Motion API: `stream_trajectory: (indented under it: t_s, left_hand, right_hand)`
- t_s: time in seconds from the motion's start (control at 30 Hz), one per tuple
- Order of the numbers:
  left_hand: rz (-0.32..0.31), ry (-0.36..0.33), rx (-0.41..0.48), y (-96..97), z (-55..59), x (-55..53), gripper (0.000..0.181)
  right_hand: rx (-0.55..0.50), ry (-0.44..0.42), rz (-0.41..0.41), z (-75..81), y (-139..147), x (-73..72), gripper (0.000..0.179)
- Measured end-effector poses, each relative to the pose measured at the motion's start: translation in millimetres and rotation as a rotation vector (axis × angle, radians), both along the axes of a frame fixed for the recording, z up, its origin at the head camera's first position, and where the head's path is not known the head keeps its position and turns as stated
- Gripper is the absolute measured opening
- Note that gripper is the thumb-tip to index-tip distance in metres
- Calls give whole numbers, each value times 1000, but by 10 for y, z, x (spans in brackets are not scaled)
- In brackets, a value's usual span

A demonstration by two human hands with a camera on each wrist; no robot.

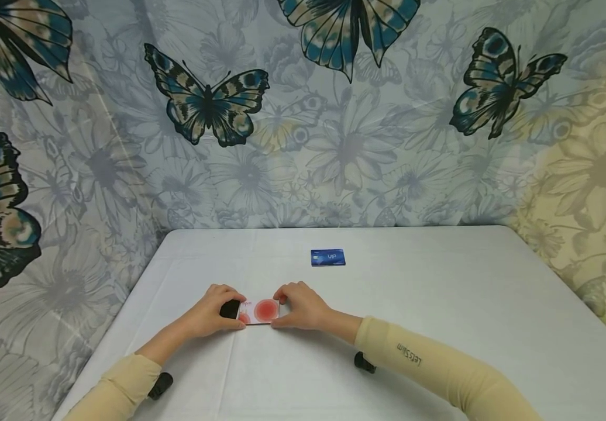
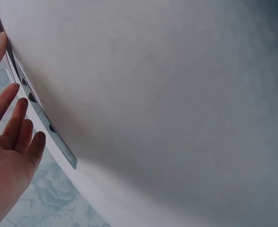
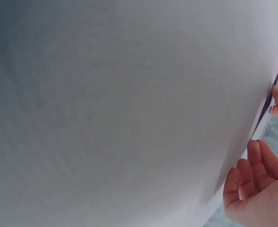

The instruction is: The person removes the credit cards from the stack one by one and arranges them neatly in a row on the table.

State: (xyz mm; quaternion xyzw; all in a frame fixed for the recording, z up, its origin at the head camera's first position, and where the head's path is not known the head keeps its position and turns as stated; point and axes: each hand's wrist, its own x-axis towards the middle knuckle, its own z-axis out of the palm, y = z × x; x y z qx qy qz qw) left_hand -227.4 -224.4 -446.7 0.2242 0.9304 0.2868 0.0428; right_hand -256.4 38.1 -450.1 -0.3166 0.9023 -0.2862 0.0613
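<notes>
At the table's left middle lies a flat white card-like piece with red-pink circles (image 1: 259,311). A glossy black slab (image 1: 229,309) shows at its left end, inside the curve of my left hand (image 1: 210,313). That hand pinches the white-pink piece between thumb at the near edge and fingertips at the far edge. My right hand (image 1: 303,308) pinches its right end the same way. In the left wrist view, the slab (image 2: 58,139) appears nearly edge-on, below the fingers. The right wrist view shows a dark thin edge (image 3: 265,106) by the fingertips. Part of the slab is hidden.
A blue card marked VIP (image 1: 327,257) lies on the white table (image 1: 440,280), beyond the hands and to their right. Black wrist devices hang under the left sleeve (image 1: 161,386) and right sleeve (image 1: 364,362). A butterfly-printed cloth (image 1: 261,193) stands behind the table.
</notes>
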Motion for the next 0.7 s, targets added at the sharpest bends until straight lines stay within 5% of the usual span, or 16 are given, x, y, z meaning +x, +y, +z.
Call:
stream_trajectory:
  t_s: [0.7]
  left_hand:
    - [1, 14, 11, -14, -21, 22, 48]
  right_hand:
    - [1, 40, -14, -25, 1, 36, 46]
